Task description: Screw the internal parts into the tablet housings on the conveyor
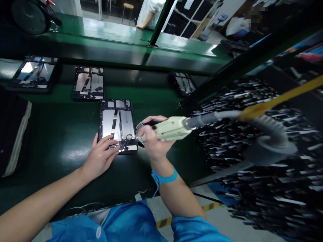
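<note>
An opened tablet (126,122) lies on the green bench, its silvery inside, black frame and ribbon cables facing up. My left hand (101,156) rests on its lower left part, fingers stretched out and spread. In my right hand (156,143) is a pale green electric screwdriver (173,128), held nearly level, with its cable leading off to the right. The screwdriver's nose points left at the tablet's lower right edge; I cannot tell whether the tip touches it. Partly hidden behind the right hand is a round dish with a perforated side (139,127). A blue strap (165,176) circles my right wrist.
More opened tablets lie along the back: one at far left (35,74), another nearby (88,83), a third at right (183,84). Densely racked dark parts (252,141) fill the right side. A black box (12,134) stands left. Across the bench is a person's arm (148,18).
</note>
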Demonstrator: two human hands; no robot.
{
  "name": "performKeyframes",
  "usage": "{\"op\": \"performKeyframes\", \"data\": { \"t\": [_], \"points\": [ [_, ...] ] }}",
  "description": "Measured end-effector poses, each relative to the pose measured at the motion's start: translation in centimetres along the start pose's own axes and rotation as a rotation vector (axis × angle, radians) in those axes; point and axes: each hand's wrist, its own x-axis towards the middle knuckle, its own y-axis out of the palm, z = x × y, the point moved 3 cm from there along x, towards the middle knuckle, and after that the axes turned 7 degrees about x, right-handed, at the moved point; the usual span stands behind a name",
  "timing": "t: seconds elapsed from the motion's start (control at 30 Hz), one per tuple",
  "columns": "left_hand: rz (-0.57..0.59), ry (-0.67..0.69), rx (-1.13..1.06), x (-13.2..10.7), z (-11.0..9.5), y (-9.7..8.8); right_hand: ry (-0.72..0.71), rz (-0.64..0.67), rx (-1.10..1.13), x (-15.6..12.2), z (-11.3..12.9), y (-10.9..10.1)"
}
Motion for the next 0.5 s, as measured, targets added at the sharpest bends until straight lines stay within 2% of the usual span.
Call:
{"op": "performKeyframes", "data": {
  "t": [0.1,0.23,0.5],
  "points": [
    [-0.001,0.006,0.002,0.0,0.0,0.0,-0.021,-0.117,-0.072,1.7,-1.7,-1.7],
    [0.001,0.011,0.014,0.0,0.0,-0.2,0.031,-0.129,-0.111,2.0,-3.3,-2.4],
    [0.011,0.012,0.023,0.0,0.0,-0.2,0.104,-0.119,-0.125,1.5,-3.0,-2.0]
  ]
}}
